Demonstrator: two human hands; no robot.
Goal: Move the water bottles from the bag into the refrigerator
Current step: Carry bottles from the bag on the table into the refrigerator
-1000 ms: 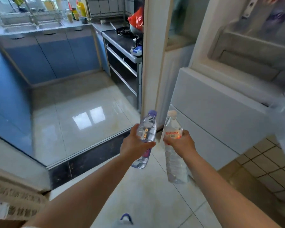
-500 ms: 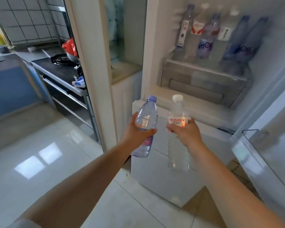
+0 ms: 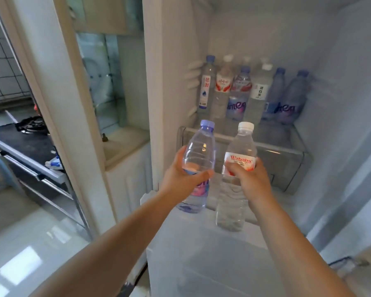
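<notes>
Gripping blue-capped bottle (image 3: 198, 159) – left hand (image 3: 181, 179) fingers curled round; right hand (image 3: 250, 181) clamps white-capped bottle (image 3: 237, 168).

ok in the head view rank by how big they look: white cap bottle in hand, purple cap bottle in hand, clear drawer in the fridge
1. clear drawer
2. white cap bottle and purple cap bottle: alike; hands hide parts, so unranked.

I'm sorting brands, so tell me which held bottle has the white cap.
The bottle in the right hand, red-labelled bottle; the left hand holds a purple-capped bottle.
</notes>
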